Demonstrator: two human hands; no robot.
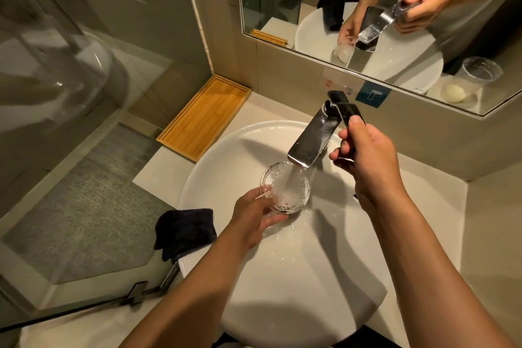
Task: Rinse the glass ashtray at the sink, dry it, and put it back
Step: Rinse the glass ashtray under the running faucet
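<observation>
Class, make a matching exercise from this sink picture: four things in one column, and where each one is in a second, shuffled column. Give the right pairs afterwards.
Things:
1. glass ashtray
2. dark cloth
3. wooden tray
4. tap lever

Places:
A. on the counter in the corner left of the basin
B. gripped by the right hand
C. under the running water, held by the left hand
D. draped at the basin's near left edge

Pairs: 1-C, 2-D, 3-A, 4-B

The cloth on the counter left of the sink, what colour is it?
Dark, navy to black, plain with no pattern. The cloth shows best in the head view.
</observation>
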